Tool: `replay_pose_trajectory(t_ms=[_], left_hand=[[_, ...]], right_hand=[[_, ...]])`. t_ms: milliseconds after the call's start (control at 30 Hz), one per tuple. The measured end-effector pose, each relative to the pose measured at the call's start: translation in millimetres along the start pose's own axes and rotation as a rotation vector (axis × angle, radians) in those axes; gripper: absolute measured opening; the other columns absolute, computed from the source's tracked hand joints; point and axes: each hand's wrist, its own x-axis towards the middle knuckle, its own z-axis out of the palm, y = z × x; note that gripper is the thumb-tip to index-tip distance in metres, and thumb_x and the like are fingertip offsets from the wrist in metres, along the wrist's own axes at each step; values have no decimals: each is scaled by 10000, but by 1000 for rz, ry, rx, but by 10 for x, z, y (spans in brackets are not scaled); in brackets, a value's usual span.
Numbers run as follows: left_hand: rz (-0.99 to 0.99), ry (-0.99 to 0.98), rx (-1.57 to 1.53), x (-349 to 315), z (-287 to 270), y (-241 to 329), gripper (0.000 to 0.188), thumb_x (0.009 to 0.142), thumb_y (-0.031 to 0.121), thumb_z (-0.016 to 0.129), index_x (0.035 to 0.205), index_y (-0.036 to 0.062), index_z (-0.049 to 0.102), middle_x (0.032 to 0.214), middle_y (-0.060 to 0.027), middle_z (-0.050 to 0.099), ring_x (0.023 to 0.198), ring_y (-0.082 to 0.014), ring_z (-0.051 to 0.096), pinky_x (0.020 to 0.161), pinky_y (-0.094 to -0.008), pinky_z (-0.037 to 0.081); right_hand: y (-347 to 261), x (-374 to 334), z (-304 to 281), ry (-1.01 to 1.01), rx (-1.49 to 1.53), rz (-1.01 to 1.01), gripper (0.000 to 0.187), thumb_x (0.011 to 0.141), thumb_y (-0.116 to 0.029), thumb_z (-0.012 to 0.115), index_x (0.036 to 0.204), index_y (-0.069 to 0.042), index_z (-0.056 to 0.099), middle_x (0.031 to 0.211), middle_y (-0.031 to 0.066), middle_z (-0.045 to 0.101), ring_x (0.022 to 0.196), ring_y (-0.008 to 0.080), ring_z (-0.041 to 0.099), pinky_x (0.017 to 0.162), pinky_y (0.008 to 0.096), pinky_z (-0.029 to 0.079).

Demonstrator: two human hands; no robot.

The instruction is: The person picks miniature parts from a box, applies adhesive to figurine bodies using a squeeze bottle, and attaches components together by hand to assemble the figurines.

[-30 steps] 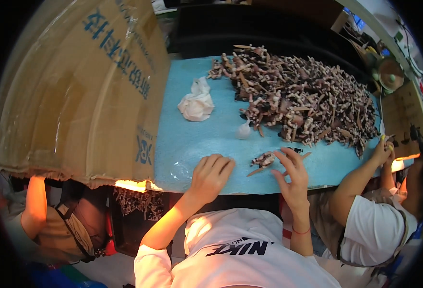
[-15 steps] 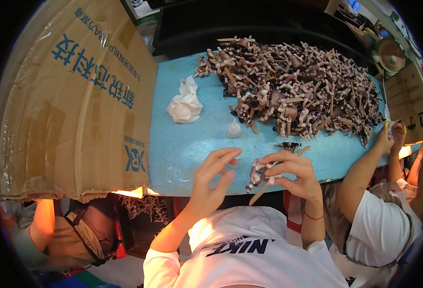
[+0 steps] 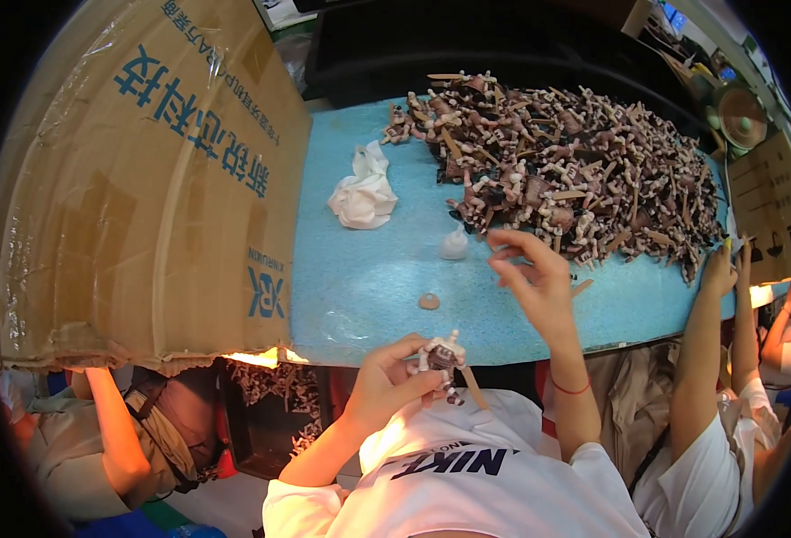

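Since the earlier frame, 1 small toy-like figure with pale jointed-looking limbs and a dark torso (image 3: 444, 354) has passed from the person's right hand (image 3: 539, 282) to the left hand (image 3: 386, 381). It is now just off the near edge of the bench covered in pale blue sheeting (image 3: 342, 282), in front of the person's white shirt (image 3: 454, 466). The left hand's grip is closed on it, thumb and fingers pinching its side. The right hand has risen over the bench, its grip released: fingers curved, thumb apart, nothing visible between them.

To handle the figure well, I would judge, the left hand should steady it by the sturdier torso, sparing the thin limbs. The flat, tan, blade-shaped strip (image 3: 474, 387) slanting beside it looks easy to bend or snag; whether it is attached cannot be told.

Near the hands lies 1 small, rounded brown piece (image 3: 429, 302). Farther back sit a smooth, knotted-looking white pouch (image 3: 454, 243) and a soft, crumpled white tissue or cloth (image 3: 362, 201). A dense, knobbly heap of similar pale and dark figures, mixed with tan strips (image 3: 584, 170), fills the far right. At left stands a large brown cardboard box (image 3: 144, 233), with shiny tape and a ragged lower edge.
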Motion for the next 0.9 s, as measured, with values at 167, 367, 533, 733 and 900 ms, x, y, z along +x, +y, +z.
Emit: replay_pose_trajectory(t_ms=[167, 367, 533, 733, 900], left_hand=[[45, 44, -163, -38, -77, -57, 419, 808, 195, 632, 1114, -58, 498, 979, -98, 579, 679, -118, 559, 513, -229, 464], [133, 76, -205, -34, -49, -34, 318, 831, 26, 567, 1130, -58, 499, 978, -96, 581, 813, -129, 574, 604, -217, 472], [181, 169, -60, 26, 40, -91, 337, 795, -45, 585, 1123, -50, 504, 1003, -84, 551, 872, -144, 575, 669, -234, 485], [583, 356, 299, 135, 144, -189, 352, 701, -76, 661, 1030, -35, 545, 940, -92, 542, 848, -143, 560, 713, -238, 467], [771, 382, 581, 277, 221, -214, 382, 636, -55, 714, 979, -25, 549, 905, -118, 550, 791, -196, 541, 707, -275, 447]], right_hand=[[82, 104, 331, 29, -384, -98, 358, 675, -41, 694, 1005, -6, 560, 896, 126, 549, 762, 248, 559, 566, 311, 465], [213, 47, 340, 116, -262, -158, 241, 668, -10, 681, 861, 1, 537, 1022, 106, 578, 808, 221, 577, 677, 313, 464], [-25, -263, 63, 105, 354, -2, 242, 759, -62, 628, 921, -14, 456, 980, 171, 588, 846, 227, 596, 718, 291, 483], [-252, -747, -166, 267, 177, -32, 333, 762, -243, 668, 889, 3, 483, 770, 105, 569, 670, 146, 559, 565, 232, 430], [-343, -927, -230, 420, 119, -275, 392, 698, -280, 743, 869, 15, 550, 721, 83, 565, 596, 139, 487, 524, 248, 357]])
